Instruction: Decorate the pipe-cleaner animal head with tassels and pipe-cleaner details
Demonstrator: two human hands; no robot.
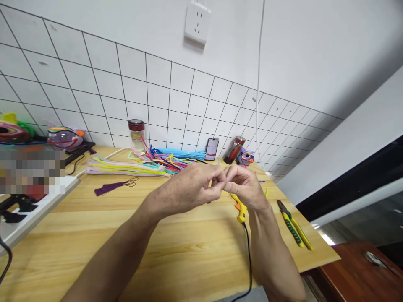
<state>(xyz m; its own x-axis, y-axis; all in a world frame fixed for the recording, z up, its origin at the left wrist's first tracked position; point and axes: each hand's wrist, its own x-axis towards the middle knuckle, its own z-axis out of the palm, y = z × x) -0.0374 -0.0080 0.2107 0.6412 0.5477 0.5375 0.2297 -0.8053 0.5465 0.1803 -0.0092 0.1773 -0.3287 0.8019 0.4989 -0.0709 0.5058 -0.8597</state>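
Note:
My left hand (195, 184) and my right hand (242, 184) meet above the middle of the table, fingertips touching. Both are closed in a pinch. Whatever they pinch, if anything, is too small or hidden to make out. Below and partly behind my right hand lies a yellow glue gun (242, 213) with an orange trigger, its black cord (249, 256) running toward the front edge. Beyond my hands is a heap of coloured pipe cleaners (129, 167), with light blue ones (179, 153) at the back. A purple tassel (110, 187) rests to the left of my left hand.
Yellow-green pliers (294, 226) lie at the right edge of the wooden table (189, 243). Along the wall stand a glass bottle (137, 136), an upright phone (211, 149), a dark red flask (234, 150) and a small colourful figure (245, 158). A white power strip (40, 214) occupies the left.

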